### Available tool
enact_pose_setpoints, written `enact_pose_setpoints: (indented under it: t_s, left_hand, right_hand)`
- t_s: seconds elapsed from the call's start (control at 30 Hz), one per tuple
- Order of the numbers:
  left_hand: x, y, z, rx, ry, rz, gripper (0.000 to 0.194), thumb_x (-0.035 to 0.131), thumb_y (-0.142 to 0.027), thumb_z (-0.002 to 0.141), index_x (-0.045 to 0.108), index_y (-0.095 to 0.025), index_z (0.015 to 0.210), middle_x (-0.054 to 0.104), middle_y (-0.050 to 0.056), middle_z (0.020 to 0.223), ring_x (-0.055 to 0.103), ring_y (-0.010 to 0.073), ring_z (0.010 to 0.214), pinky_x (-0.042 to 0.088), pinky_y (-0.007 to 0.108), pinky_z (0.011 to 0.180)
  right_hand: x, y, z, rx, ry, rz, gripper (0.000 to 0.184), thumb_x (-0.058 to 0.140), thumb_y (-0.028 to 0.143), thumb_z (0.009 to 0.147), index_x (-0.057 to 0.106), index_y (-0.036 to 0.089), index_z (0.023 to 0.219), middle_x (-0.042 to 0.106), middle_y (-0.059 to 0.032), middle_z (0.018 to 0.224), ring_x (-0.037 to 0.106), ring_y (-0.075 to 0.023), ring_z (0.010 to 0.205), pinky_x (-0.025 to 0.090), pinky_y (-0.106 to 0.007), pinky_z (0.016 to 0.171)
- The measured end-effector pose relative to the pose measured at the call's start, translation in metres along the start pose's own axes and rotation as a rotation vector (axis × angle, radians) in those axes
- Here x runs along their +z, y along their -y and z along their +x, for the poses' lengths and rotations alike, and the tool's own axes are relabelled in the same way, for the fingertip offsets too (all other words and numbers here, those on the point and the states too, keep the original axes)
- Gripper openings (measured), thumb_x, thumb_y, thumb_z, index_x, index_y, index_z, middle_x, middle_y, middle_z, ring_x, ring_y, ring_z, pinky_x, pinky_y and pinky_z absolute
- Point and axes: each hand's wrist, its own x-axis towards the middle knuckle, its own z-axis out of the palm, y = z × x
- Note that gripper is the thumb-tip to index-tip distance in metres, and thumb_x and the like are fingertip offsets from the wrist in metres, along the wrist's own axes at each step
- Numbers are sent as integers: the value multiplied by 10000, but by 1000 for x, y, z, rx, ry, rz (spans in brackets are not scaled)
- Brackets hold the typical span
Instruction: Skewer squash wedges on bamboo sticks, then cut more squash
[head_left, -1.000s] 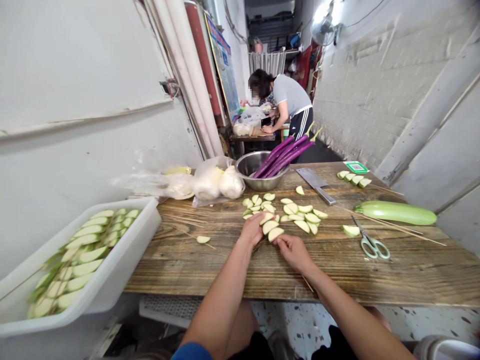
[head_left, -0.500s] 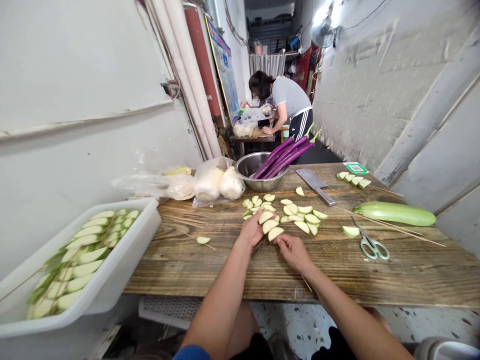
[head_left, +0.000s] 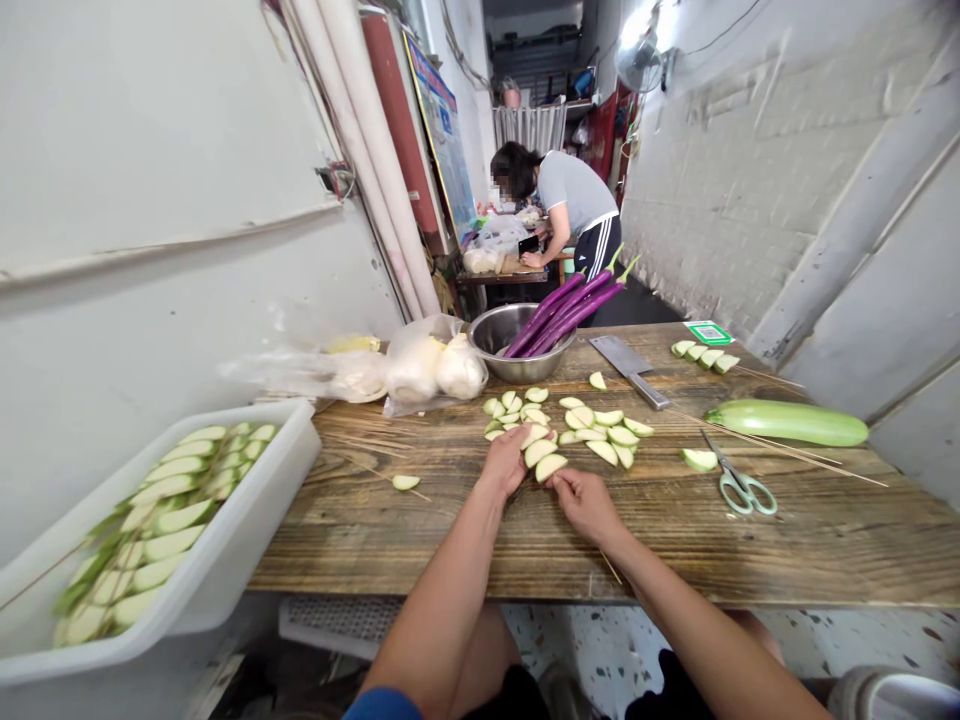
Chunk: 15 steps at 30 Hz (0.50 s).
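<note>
My left hand (head_left: 507, 464) is closed round the far end of a row of half-moon zucchini slices (head_left: 540, 452), which stick out past its fingers. At the near end, my right hand (head_left: 589, 503) pinches a thin bamboo skewer (head_left: 611, 567), its tail emerging below the palm. The nearest slice (head_left: 551, 466) sits just beyond the right fingertips. The skewer inside the slices is hidden. Loose zucchini slices (head_left: 600, 434) lie in a pile beyond both hands, and one lone slice (head_left: 406, 482) rests on a skewer to the left.
A white tub (head_left: 292, 470) of skewered slices stands left. Behind are bagged white food (head_left: 435, 365) and a steel bowl (head_left: 517, 368) with purple eggplants (head_left: 562, 318). Rightward lie a cleaver (head_left: 626, 365), scissors (head_left: 746, 490), a whole zucchini (head_left: 787, 423) and a finished skewer (head_left: 705, 355). A co-worker (head_left: 574, 190) bends over another table.
The view has shifted very slightly. My left fingers have shifted a little on the slices; my right hand keeps its pinch in nearly the same place.
</note>
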Motion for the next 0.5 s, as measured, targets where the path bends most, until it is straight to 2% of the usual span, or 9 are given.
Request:
enact_pose_setpoints:
  t_s: [0.1, 0.2, 0.27, 0.33, 0.43, 0.5]
  left_hand:
    - [-1, -3, 1, 39, 17, 40, 251, 591, -298, 746, 600, -100, 902, 667, 117, 849, 631, 202, 827, 470, 367, 812]
    - [-3, -8, 1, 183, -80, 209, 412, 481, -447, 795, 557, -128, 1043, 662, 116, 876, 625, 197, 845, 449, 386, 834]
    - [-5, -8, -1, 369, -151, 507, 421, 471, -450, 796, 553, -151, 1082, 653, 118, 941, 602, 210, 912, 409, 401, 883]
    - [-6, -3, -5, 545, -117, 930, 376, 509, -382, 786, 559, -189, 1105, 616, 108, 1068, 534, 226, 1041, 319, 426, 964]
    - [-2, 6, -11, 638, -15, 1488, 362, 553, -321, 762, 556, -260, 1119, 487, 72, 1271, 326, 252, 1237, 143, 490, 1025]
    - [2, 11, -13, 654, -41, 1702, 325, 581, -338, 742, 589, -268, 1060, 392, 64, 1350, 213, 270, 1286, 88, 511, 1019]
  right_hand:
    - [-2, 1, 0, -9, -50, 31, 276, 384, 263, 808, 606, 151, 688, 582, -17, 595, 510, -132, 560, 366, -214, 561]
    - [-12, 1, -3, 19, -227, 85, 282, 394, 321, 821, 604, 145, 756, 509, 13, 529, 444, -113, 494, 333, -206, 496]
    - [-22, -1, -7, 91, -388, 149, 301, 396, 366, 825, 595, 141, 801, 438, 41, 484, 385, -100, 446, 299, -201, 450]
    - [-31, -5, -11, 171, -503, 213, 316, 406, 398, 818, 589, 141, 805, 393, 57, 462, 348, -92, 420, 272, -199, 422]
    - [-37, -15, -16, 233, -529, 242, 321, 429, 414, 799, 594, 139, 789, 389, 59, 459, 337, -87, 411, 257, -198, 410]
    - [-36, -20, -17, 241, -500, 222, 318, 436, 410, 792, 600, 138, 780, 394, 56, 461, 343, -89, 414, 257, -197, 412]
